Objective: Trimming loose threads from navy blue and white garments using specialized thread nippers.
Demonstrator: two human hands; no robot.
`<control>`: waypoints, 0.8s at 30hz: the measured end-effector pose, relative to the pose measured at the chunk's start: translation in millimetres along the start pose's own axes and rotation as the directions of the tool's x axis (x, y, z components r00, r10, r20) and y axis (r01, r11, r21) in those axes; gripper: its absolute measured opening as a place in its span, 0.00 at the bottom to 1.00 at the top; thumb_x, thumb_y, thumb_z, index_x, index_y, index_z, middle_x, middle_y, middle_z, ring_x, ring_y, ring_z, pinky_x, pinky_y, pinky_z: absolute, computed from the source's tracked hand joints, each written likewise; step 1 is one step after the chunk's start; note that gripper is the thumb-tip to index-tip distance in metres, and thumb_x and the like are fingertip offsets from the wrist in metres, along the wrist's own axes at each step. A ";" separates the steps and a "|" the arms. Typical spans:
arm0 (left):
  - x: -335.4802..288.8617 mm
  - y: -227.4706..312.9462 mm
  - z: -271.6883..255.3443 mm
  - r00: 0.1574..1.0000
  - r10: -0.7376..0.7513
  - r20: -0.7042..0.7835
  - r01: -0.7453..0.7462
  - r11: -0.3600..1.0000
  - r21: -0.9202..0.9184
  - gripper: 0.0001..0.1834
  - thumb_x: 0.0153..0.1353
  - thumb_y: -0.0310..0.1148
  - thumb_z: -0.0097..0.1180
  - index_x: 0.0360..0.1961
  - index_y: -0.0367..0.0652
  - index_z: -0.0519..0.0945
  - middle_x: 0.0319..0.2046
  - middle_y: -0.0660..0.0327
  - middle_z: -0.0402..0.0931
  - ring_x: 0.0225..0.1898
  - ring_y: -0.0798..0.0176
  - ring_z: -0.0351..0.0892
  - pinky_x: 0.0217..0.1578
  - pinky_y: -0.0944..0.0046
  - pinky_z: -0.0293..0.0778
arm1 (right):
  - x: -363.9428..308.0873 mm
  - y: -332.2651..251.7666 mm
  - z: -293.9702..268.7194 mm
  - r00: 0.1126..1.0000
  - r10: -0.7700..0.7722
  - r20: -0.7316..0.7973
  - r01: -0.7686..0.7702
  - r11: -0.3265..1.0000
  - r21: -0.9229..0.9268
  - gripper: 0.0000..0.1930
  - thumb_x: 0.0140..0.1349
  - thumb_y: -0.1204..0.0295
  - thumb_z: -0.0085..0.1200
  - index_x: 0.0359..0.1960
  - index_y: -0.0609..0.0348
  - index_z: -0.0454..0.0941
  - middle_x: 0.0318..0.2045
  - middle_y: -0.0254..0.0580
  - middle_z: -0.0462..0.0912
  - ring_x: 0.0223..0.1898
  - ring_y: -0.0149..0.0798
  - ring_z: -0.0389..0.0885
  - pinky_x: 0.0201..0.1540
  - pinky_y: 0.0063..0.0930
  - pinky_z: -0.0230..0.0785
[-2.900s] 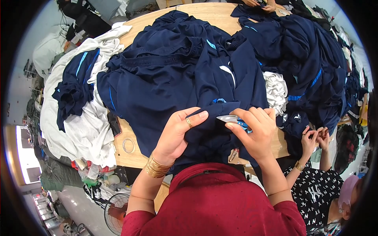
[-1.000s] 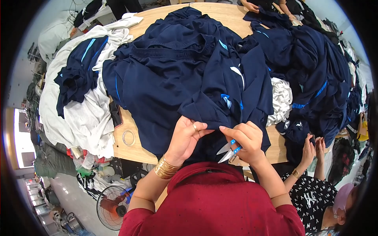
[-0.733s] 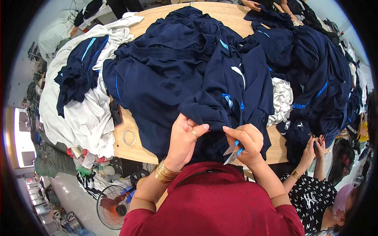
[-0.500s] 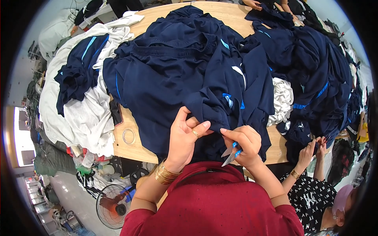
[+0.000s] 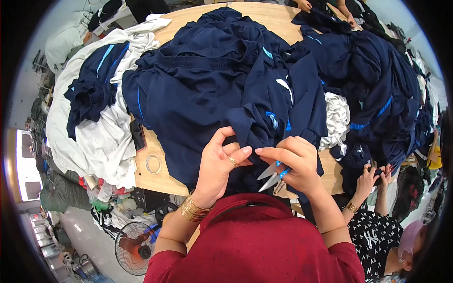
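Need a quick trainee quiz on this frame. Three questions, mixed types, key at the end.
1. True or false: the scissors in the right hand stand open.
2. Multiple choice: what colour are the scissors' handles? A) red B) blue C) yellow
3. Fill in: a striped navy garment lies on the large white cloth, to the ____ of the big navy pile in front of the person.

Key: 1. True. 2. B. 3. left.
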State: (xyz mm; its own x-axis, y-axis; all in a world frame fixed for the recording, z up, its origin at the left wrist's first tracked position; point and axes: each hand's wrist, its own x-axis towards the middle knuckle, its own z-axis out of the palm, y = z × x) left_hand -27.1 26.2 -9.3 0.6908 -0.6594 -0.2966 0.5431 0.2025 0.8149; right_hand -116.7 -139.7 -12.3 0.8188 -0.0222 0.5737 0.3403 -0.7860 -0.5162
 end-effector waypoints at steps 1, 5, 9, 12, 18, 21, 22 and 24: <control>0.7 1.4 -0.2 1.000 -0.003 0.003 0.003 0.999 0.033 0.20 0.58 0.20 0.54 0.52 0.37 0.65 0.33 0.60 0.78 0.35 0.71 0.77 0.36 0.68 0.77 | 2.2 -0.3 -2.0 1.000 -0.001 0.000 0.001 1.000 0.001 0.18 0.35 0.76 0.63 0.34 0.52 0.83 0.18 0.29 0.70 0.19 0.30 0.71 0.22 0.24 0.58; 3.4 4.2 -0.2 0.999 -0.021 0.025 0.020 0.999 0.050 0.20 0.58 0.19 0.53 0.52 0.36 0.65 0.33 0.60 0.78 0.34 0.72 0.77 0.36 0.69 0.77 | 5.1 -1.9 -2.9 0.997 -0.065 0.038 0.067 0.995 -0.074 0.18 0.33 0.78 0.60 0.32 0.52 0.80 0.19 0.28 0.71 0.20 0.29 0.70 0.22 0.24 0.55; 4.6 3.6 1.3 0.999 -0.028 0.031 0.027 0.999 0.017 0.20 0.58 0.19 0.53 0.52 0.36 0.65 0.33 0.59 0.78 0.34 0.71 0.78 0.36 0.68 0.77 | 2.0 2.1 10.6 0.998 0.036 -0.048 -0.033 0.997 0.064 0.16 0.36 0.83 0.58 0.31 0.54 0.76 0.20 0.30 0.70 0.21 0.33 0.72 0.23 0.25 0.59; 3.9 1.9 1.2 0.999 -0.020 0.033 0.020 1.000 -0.006 0.20 0.58 0.19 0.54 0.52 0.36 0.65 0.33 0.59 0.78 0.34 0.71 0.78 0.35 0.68 0.78 | -3.7 -3.9 12.7 0.920 0.390 0.046 -0.363 0.800 0.478 0.08 0.52 0.81 0.56 0.33 0.59 0.73 0.25 0.37 0.72 0.24 0.30 0.72 0.30 0.20 0.65; 3.0 7.0 7.7 1.000 -0.007 0.017 0.007 1.000 -0.030 0.21 0.58 0.20 0.54 0.52 0.36 0.64 0.33 0.59 0.78 0.34 0.70 0.79 0.36 0.68 0.78 | -8.8 -5.9 7.5 0.814 0.577 0.067 -0.456 0.564 0.688 0.02 0.62 0.76 0.51 0.35 0.61 0.72 0.29 0.29 0.73 0.30 0.21 0.68 0.36 0.15 0.61; 3.7 5.8 3.8 0.999 -0.005 0.043 0.006 1.000 -0.027 0.21 0.58 0.20 0.54 0.52 0.36 0.64 0.33 0.59 0.78 0.34 0.70 0.79 0.35 0.68 0.78 | -0.7 -8.7 -5.6 0.926 0.376 0.020 -0.343 0.820 0.458 0.09 0.52 0.84 0.57 0.34 0.58 0.80 0.24 0.34 0.75 0.23 0.28 0.71 0.28 0.19 0.63; 4.2 5.6 2.7 0.998 -0.006 0.062 0.008 1.000 -0.023 0.21 0.58 0.20 0.54 0.52 0.36 0.64 0.33 0.59 0.78 0.33 0.71 0.78 0.35 0.69 0.78 | 2.6 -5.9 -3.1 0.960 0.277 -0.033 -0.239 0.876 0.420 0.15 0.44 0.85 0.59 0.35 0.56 0.81 0.22 0.34 0.75 0.21 0.31 0.71 0.25 0.21 0.63; 5.3 7.0 3.3 0.997 -0.004 0.073 0.003 1.000 0.005 0.21 0.58 0.20 0.54 0.52 0.36 0.64 0.32 0.60 0.78 0.33 0.72 0.78 0.35 0.70 0.77 | 3.0 0.8 -4.3 0.984 0.174 0.046 -0.180 0.941 0.288 0.19 0.36 0.84 0.59 0.34 0.54 0.82 0.21 0.32 0.73 0.21 0.33 0.71 0.25 0.23 0.63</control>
State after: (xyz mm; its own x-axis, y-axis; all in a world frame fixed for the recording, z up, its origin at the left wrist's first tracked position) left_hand -21.1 21.8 -3.5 0.6523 -0.7110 -0.2627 0.5432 0.1967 0.8163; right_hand -116.0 -143.0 -8.3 0.8858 -0.1304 0.4454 0.3061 -0.5572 -0.7719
